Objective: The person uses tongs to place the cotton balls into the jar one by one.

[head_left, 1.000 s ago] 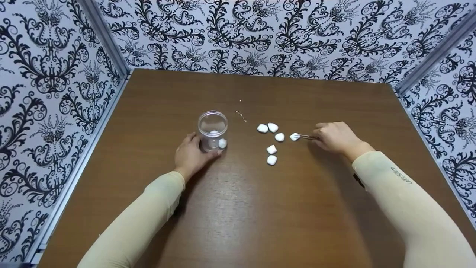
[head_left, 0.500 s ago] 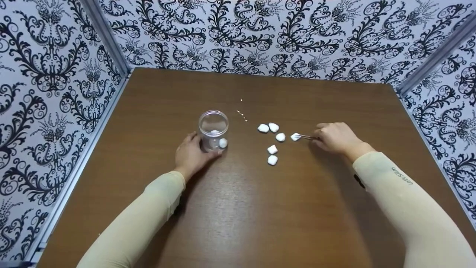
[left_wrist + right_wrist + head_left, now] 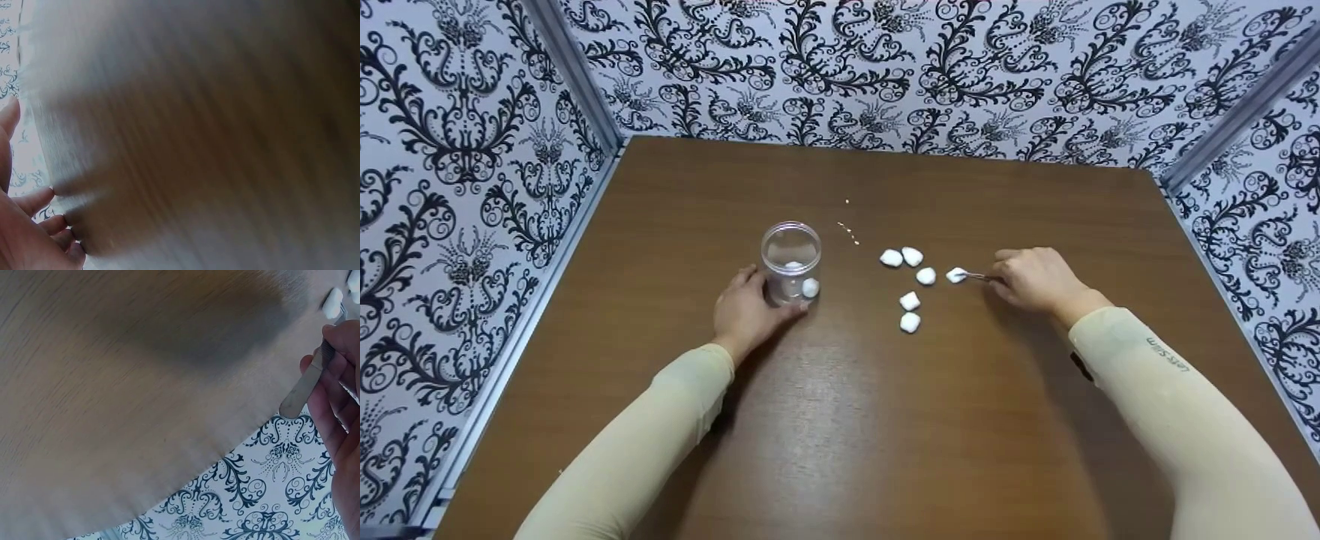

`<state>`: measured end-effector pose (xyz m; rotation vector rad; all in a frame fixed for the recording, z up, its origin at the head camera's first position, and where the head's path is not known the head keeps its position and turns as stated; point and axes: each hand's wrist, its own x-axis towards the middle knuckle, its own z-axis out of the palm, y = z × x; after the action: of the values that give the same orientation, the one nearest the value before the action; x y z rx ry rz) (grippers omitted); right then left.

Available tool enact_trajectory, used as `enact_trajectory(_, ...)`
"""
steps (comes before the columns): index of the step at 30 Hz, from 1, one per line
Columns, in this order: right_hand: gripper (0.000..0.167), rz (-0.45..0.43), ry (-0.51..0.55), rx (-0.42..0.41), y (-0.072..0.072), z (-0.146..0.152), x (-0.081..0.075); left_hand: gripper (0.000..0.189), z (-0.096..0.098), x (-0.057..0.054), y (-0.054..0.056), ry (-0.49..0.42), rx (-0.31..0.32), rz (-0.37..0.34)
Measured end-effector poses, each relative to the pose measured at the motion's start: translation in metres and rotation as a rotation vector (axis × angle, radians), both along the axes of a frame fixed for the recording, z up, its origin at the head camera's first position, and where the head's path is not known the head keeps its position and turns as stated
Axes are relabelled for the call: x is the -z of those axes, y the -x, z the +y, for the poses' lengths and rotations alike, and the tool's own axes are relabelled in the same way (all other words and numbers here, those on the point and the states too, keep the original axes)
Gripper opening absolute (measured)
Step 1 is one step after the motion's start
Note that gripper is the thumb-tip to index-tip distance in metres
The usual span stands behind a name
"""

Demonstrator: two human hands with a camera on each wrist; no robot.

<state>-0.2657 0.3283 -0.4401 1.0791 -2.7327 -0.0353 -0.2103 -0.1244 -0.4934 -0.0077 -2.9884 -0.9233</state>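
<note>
One cotton ball (image 3: 955, 276) touches the tweezers (image 3: 304, 390) the right hand (image 3: 1037, 279) pinches; squeeze gently, left hand (image 3: 745, 313) gripping the jar (image 3: 790, 263).

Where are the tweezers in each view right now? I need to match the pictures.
Head: tweezers right of centre, in the right hand, a white piece at their tips.
Left wrist: not in it.
Right wrist: tweezers at upper right, slanting up toward the right edge.
Shared landmark: the brown tabletop, visible in all three.
</note>
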Motion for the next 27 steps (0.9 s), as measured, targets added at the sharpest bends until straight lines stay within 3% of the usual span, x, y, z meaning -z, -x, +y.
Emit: enact_trajectory(27,0.002,0.052,0.055,-0.025,-0.003,-0.003,-0.012,0.087,0.002,-0.002,-0.002,0.002,0.005,0.019)
